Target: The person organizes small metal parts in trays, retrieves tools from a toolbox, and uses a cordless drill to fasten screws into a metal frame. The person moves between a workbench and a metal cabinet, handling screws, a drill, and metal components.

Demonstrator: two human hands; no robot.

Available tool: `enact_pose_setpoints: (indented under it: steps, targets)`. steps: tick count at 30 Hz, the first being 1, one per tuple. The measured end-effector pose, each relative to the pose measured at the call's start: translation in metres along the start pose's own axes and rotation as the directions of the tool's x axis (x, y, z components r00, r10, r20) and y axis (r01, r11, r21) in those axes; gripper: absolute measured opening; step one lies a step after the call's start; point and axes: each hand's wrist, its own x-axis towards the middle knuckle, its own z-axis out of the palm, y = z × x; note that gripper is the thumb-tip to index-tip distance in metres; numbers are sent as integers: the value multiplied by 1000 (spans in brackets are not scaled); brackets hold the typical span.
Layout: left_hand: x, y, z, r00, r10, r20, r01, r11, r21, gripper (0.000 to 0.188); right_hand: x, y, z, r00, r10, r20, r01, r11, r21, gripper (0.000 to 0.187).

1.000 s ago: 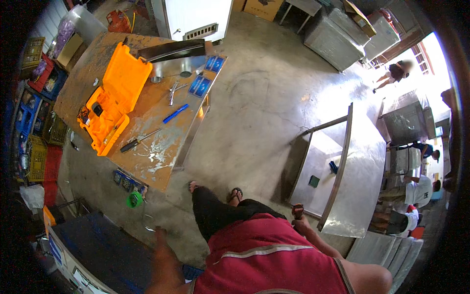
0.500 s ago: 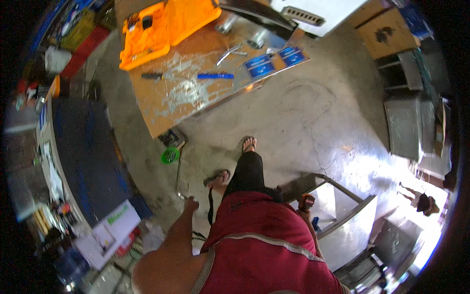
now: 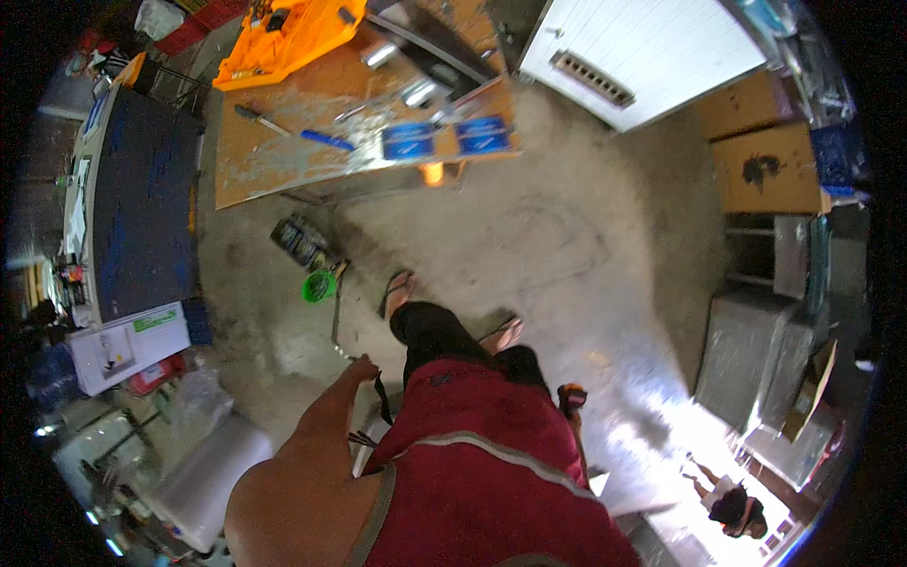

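Note:
My left hand [image 3: 361, 368], fingers closed, is at the near end of a thin bent metal rod [image 3: 336, 326]. The rod's far end meets a tan piece beside a round green container [image 3: 319, 286]; whether they are joined I cannot tell. Small dark and pale bits show inside the container. Past it lies a dark patterned box [image 3: 300, 241]. A black strap [image 3: 383, 397] hangs near my left wrist. On my right side, my right hand [image 3: 576, 421] grips an orange-and-black tool [image 3: 571, 398]; its kind is unclear and my body hides part of the hand.
Ahead stands a worktable [image 3: 274, 165] with an orange tool case [image 3: 283, 42], blue packets [image 3: 408, 141] and a blue strip [image 3: 327, 140]. A dark-topped bench [image 3: 146, 203] is at left, a white door [image 3: 652, 52] far right. Cartons [image 3: 770, 170] line the right; a person [image 3: 737, 510] is lower right.
My view has turned and my feet have stepped. The worktable has shifted up and left, and more of the white door shows. The metal-framed piece by my right hand has left view.

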Motion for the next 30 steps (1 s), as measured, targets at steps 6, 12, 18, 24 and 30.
enact_pose_setpoints:
  steps: [6,12,18,24,30]
  targets:
    - [82,104,-143,766,-640,-58,356,498,-791,31,93,-8,-161,999,35,34,-37,996,77,17]
    - [146,149,-255,249,-940,232,201,-184,-962,65,239,-53,-269,936,-319,146,334,939,-88,31]
    - [239,117,-330,212,-878,429,137,-407,-903,45,399,-181,-331,958,-234,169,280,893,-352,48]
    - [309,136,-420,294,-814,501,206,-458,-865,51,471,-394,-362,875,-348,337,466,797,-385,52]
    - [362,189,-518,231,-788,571,128,-558,-820,51,527,-622,-339,734,-499,461,670,418,-613,63]
